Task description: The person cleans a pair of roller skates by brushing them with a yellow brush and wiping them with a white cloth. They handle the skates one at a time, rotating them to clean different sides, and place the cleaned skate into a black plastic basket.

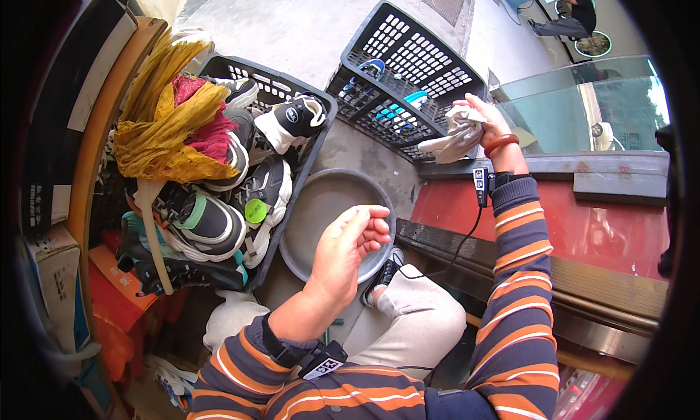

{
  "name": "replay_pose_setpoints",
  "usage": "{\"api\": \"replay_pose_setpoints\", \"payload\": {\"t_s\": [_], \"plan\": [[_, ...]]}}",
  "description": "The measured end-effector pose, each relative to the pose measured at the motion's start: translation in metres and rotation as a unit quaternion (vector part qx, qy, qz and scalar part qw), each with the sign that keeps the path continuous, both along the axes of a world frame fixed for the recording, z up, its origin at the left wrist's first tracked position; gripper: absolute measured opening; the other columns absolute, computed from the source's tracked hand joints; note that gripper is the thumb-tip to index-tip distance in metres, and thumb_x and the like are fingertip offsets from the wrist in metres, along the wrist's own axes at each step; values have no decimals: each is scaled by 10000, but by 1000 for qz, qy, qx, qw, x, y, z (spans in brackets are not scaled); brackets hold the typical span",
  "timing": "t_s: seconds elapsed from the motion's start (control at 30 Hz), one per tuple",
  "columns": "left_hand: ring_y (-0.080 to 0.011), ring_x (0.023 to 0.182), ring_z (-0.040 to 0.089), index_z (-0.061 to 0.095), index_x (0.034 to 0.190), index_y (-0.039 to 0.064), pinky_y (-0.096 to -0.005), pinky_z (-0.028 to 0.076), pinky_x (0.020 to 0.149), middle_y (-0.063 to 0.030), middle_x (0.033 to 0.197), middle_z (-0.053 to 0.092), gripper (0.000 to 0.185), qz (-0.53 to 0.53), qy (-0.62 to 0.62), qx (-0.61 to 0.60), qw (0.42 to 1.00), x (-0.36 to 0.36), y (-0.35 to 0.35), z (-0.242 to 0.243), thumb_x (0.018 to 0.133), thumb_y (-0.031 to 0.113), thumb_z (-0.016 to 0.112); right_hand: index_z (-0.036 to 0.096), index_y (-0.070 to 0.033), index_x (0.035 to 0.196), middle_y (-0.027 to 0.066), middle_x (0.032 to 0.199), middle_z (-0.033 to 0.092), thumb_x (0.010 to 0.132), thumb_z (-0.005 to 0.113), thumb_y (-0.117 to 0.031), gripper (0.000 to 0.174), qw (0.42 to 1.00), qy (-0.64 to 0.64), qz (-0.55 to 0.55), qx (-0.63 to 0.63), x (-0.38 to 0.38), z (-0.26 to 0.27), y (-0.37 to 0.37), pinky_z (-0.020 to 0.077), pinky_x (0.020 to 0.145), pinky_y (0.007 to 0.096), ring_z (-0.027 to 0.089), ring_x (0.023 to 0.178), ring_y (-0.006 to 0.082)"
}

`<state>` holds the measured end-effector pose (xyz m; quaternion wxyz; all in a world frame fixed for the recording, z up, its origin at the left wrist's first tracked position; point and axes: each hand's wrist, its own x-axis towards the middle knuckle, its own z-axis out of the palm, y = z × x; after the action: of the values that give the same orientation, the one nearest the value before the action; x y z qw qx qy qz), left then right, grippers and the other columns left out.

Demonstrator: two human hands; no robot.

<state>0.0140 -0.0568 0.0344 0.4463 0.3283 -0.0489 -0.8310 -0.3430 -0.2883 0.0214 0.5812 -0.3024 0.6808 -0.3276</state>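
My right hand point(490, 123) is raised at the right, with a crumpled off-white cloth point(458, 133) gripped in it. The cloth hangs near the end of a black plastic crate point(377, 34) that contains blue shoes point(373, 69). Loosely curled, my left hand point(344, 250) appears to hold nothing. It is above a round grey basin point(311, 201) that seems to contain cloudy water. To its left, a second black crate point(316, 146) is packed with several sneakers, among them a black-and-white one point(290, 122). Mustard-yellow fabric point(164, 160) and red fabric point(210, 141) lie over some of these shoes.
A wooden-edged shelf point(87, 201) with boxes borders the left side. At the right are a red panel point(547, 217) and a glass pane point(552, 119). A cable point(465, 239) runs from the device on my right wrist. Another person point(581, 12) sits far off.
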Motion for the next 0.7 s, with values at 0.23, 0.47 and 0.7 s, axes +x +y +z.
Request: {"api": "replay_pose_setpoints", "payload": {"t_s": [0.23,0.47,0.7], "plan": [[-137,843,594,616,1112,13,-270,474,793,-40,920,617,284,3,-8,3,1000,6,-1,2,1020,236,466,674,-42,974,102,899,716,915,661,-312,277,993,-36,-115,9,-24,-32,-27,556,736,388,678,767,255],[-134,817,582,605,1104,-13,-244,463,755,-60,902,612,300,-15,-69,5,998,15,-5,9,1024,233,454,764,-137,983,101,1030,730,825,642,-130,200,839,520,161,15,-61,-78,-87,511,897,343,678,983,243],[-140,823,584,604,1097,-44,-256,461,771,-76,896,611,297,-47,-175,-38,983,28,-20,14,1000,192,452,718,-80,1100,134,1108,704,927,528,-217,292,787,533,294,103,-79,-170,-121,495,901,383,657,1025,286]]}}
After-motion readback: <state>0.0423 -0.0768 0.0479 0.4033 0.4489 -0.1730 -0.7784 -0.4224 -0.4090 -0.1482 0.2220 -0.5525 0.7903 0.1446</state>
